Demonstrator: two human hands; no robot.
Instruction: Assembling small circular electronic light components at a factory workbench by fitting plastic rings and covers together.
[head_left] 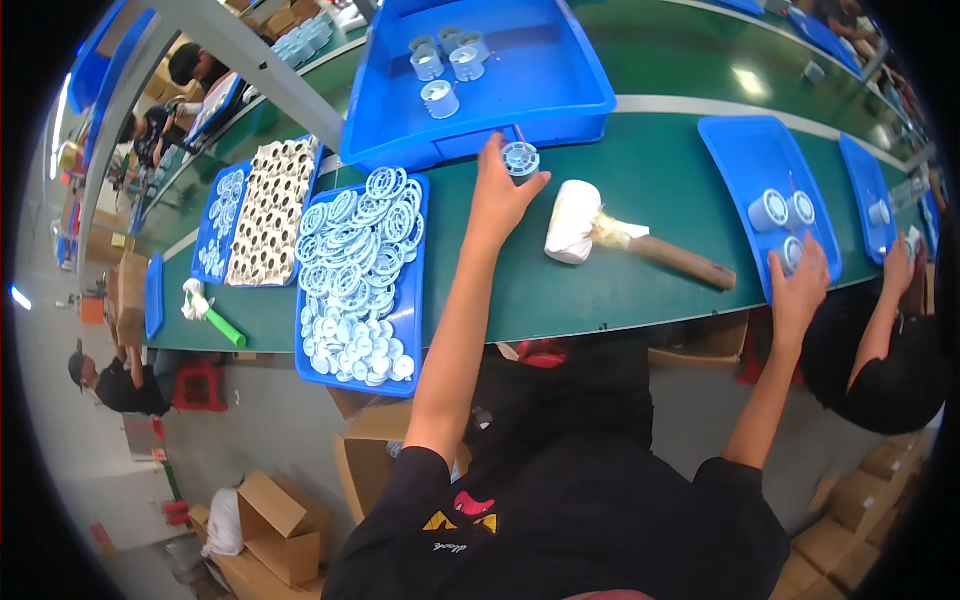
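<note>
A small white spool (520, 158) is gripped in the left hand (497, 195), just in front of the big blue bin (560, 100). The right hand (800, 285) is laid open on a flat blue tray (745, 160), touching a spool there; a mallet (620, 238) is seen on the green counter (640, 290) between.

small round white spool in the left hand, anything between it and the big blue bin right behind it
Nothing visible does. The left hand holds the small round white plastic spool right at the near wall of the big blue plastic bin, with no object between them.

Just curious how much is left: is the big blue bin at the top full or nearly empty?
Nearly empty. The bin holds only a few white spools in its far corner; the rest is bare blue floor.
</note>
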